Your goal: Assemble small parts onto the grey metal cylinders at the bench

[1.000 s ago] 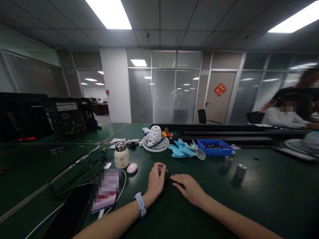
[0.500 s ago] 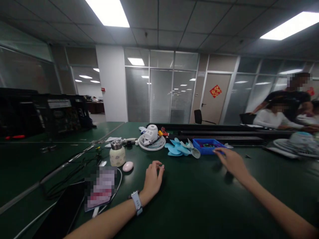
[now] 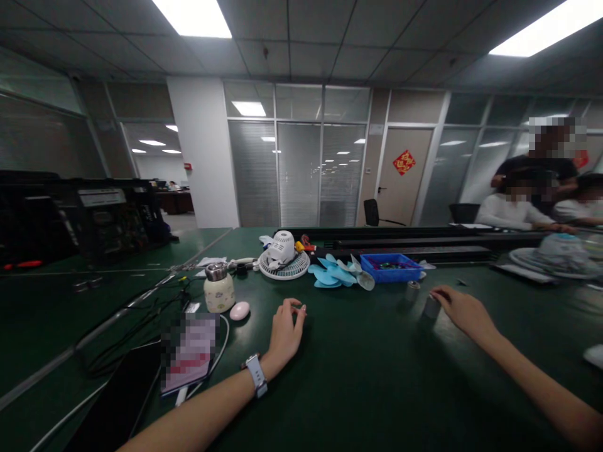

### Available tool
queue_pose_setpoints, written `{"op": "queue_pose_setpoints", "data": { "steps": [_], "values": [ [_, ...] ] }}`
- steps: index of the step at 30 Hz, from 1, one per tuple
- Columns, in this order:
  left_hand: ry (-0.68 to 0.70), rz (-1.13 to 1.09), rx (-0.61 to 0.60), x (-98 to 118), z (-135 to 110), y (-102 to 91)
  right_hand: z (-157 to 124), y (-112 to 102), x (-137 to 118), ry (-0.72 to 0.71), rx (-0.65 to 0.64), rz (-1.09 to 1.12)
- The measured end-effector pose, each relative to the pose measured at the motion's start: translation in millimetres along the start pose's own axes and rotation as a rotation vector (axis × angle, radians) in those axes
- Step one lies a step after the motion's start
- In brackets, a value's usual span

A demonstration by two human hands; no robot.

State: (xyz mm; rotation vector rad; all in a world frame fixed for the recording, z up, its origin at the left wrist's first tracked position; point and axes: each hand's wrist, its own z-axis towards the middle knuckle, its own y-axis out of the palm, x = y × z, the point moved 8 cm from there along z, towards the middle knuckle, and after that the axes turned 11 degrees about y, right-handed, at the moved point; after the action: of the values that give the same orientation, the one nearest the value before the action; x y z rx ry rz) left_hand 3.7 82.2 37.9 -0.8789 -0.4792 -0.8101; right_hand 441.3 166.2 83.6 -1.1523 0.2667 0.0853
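My left hand (image 3: 287,328), a watch (image 3: 257,375) on its wrist, rests on the green table with loosely curled fingers, thumb and forefinger slightly apart and nothing held. Farther right, my right hand (image 3: 464,312) pinches the top of a small grey cylinder (image 3: 430,307) at the tabletop; its exact kind is unclear. A small silver round part (image 3: 413,285) lies just beyond it. Behind that is a blue tray (image 3: 391,275) of small coloured pieces. Light-blue fan blades (image 3: 332,274) and a greyish clear blade (image 3: 365,280) lie left of the tray.
A white fan housing (image 3: 281,248) sits on a round fan grille (image 3: 296,271). On the left are a cream bottle (image 3: 219,292), a pink egg-shaped object (image 3: 240,311), a phone (image 3: 191,358) and cables. Black rails (image 3: 414,245) span the back; people (image 3: 509,210) are at the right.
My right hand has moved from beside the blue tray rightward and nearer to me, with its fingertips now on the grey cylinder. The left hand keeps its pose; the view has shifted slightly.
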Motion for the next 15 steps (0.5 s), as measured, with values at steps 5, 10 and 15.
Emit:
{"op": "queue_pose_setpoints", "data": {
  "steps": [5,10,15],
  "values": [
    [-0.060,-0.047,-0.011,-2,-1,0.4,9,0,10,0.004,0.042,0.071],
    [-0.077,-0.064,-0.020,-3,-2,1.6,17,7,22,0.005,0.005,0.158],
    [-0.082,-0.082,-0.016,-4,-4,3.0,28,15,31,0.003,-0.050,0.184]
  ]
}}
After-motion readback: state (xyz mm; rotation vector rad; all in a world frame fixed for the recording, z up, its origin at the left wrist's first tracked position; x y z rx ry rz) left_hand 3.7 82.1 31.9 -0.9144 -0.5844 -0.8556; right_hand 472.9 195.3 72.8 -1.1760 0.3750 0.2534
